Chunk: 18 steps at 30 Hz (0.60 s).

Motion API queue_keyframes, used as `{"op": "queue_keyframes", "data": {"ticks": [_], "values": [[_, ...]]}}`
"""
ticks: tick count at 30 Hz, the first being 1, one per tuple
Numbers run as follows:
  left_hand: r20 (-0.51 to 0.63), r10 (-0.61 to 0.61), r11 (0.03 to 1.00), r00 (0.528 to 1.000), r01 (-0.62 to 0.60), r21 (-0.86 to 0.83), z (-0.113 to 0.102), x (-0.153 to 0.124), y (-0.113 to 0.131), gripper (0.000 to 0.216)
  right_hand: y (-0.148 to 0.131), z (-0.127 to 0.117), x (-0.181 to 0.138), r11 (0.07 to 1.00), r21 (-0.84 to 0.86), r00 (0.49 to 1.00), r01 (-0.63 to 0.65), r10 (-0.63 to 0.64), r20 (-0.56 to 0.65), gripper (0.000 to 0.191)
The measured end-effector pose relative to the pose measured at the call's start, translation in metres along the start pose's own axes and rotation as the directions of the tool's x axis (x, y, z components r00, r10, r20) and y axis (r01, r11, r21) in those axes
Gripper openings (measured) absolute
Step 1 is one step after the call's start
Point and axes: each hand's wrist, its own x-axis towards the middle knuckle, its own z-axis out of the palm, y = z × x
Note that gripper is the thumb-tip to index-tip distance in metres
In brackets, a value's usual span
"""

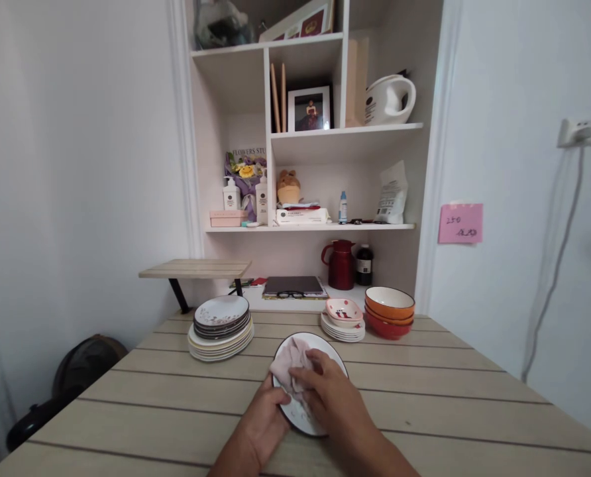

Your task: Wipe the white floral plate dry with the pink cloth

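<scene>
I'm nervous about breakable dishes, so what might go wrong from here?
The left hand holds the plate near one edge, so it might slip if the right hand pushes hard on the cloth.

The plate stack has narrower plates on wider ones; a knock could perhaps shift the upper ones.

The stacked bowls stand close beside the small dishes, so a bump might chip something.
</scene>
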Motion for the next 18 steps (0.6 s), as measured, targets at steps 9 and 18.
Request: {"op": "queue_keyframes", "data": {"ticks": [9, 18], "values": [[0.038, -0.022, 1.000, 0.999, 0.022, 0.004, 0.001, 0.000, -0.004, 0.067, -0.001, -0.013, 0.011, 0.943, -0.324, 0.995, 0.071, -0.089, -0.041, 0.052], [0.000, 0.000, 0.997, 1.000, 0.000, -0.073, -0.003, 0.004, -0.003, 0.061, -0.007, -0.023, 0.003, 0.708, -0.701, 0.996, -0.085, 0.086, -0.034, 0.052]]}}
